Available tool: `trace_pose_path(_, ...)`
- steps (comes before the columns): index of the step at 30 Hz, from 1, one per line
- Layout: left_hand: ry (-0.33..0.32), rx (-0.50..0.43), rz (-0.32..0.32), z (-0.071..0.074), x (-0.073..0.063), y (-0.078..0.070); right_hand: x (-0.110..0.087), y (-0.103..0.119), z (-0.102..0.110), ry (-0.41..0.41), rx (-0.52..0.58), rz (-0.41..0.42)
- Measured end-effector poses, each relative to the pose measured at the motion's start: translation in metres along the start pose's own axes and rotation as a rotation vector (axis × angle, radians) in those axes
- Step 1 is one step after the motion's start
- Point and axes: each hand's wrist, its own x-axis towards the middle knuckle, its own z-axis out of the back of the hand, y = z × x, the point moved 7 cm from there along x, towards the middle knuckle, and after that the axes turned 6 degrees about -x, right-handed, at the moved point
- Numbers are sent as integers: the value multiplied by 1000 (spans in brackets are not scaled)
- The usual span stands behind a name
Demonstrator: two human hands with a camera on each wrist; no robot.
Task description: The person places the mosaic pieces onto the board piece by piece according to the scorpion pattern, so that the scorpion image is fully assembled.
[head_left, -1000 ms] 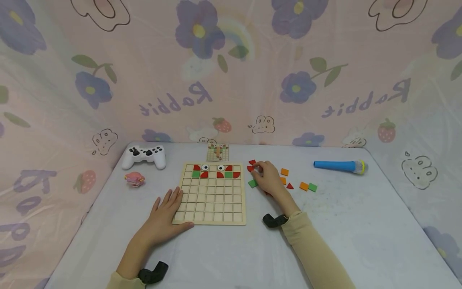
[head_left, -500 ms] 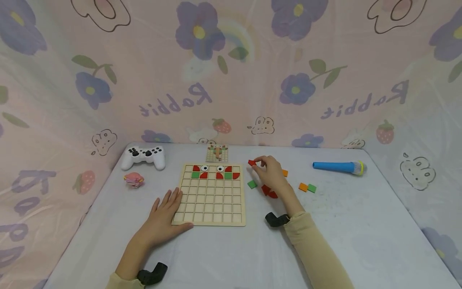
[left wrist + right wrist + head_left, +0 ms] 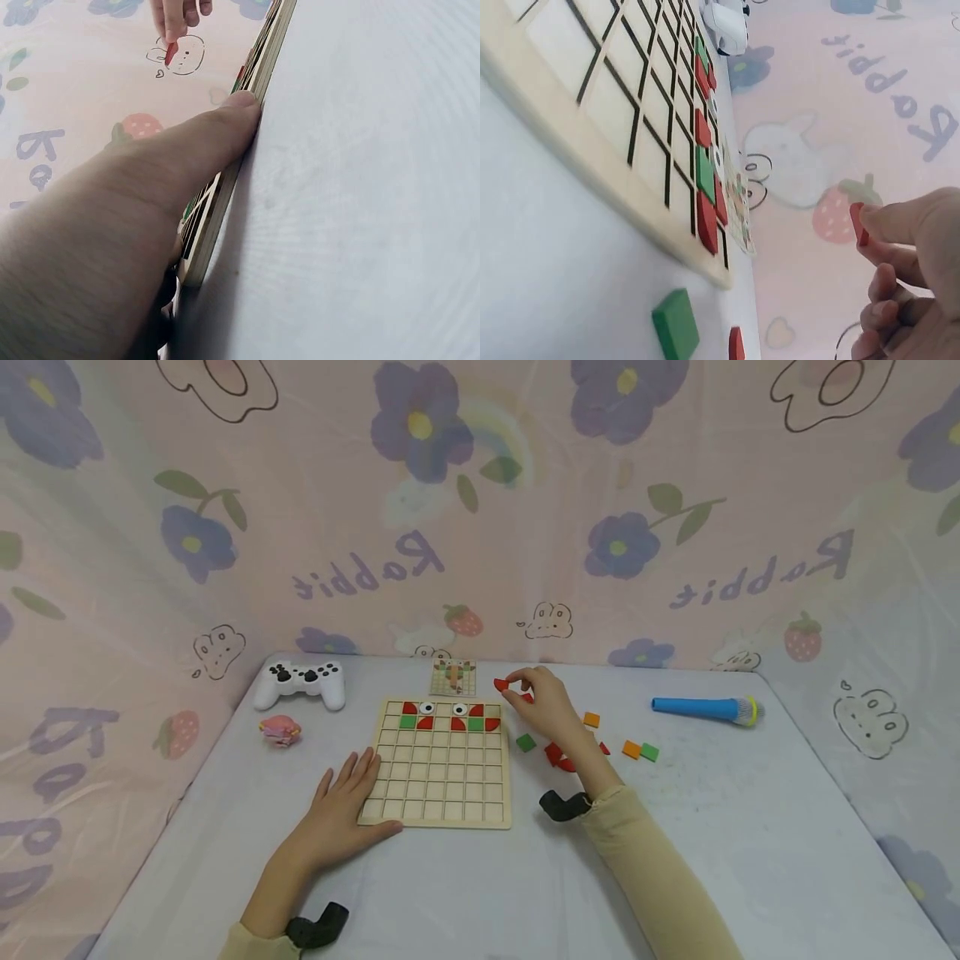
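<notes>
My right hand pinches a red tile between thumb and fingertips, raised off the table beyond the upper right corner of a wooden grid board. The right wrist view shows the same red tile edge-on, apart from the board. My left hand rests with spread fingers at the board's lower left corner. Its thumb lies along the near edge in the left wrist view. Red quarter-round and green square tiles, with two eye tiles, fill cells in the board's top two rows.
Right of the board lie a green tile, several red pieces, orange tiles and another green square. A pattern card lies behind the board. A white game controller, pink figurine and blue microphone flank these.
My right hand has picked up a red tile from the loose pieces and moved it left and away, toward the board's far right corner. The left hand stays on the board.
</notes>
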Motion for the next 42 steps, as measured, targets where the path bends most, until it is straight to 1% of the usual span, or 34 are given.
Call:
trace_pose_path(5,-11,4,-14,2,-1,-1,9,21,-15,17,12,67)
trace_pose_path(9,-12,4,-15,2,-1,0,18,38,-35,42,37,111)
trace_pose_path(18,-1,-7,-7,1,0,1,37,68,-83,65,146,118)
trace_pose_path(24,-4,-7,-20,1,0,-2,45,78,-106,66,189,107)
trace_pose_path(29,8,-3,-19,1,0,-4,47,82,-124,71,141,111)
trace_pose_path(33,9,-2,-22,2,0,-5,47,87,-135,80,76,143)
trace_pose_path(37,10,1,-23,3,0,-5,45,91,-144,115,3,167)
trace_pose_path(42,8,-3,-22,3,-1,-4,41,96,-151,151,-32,196)
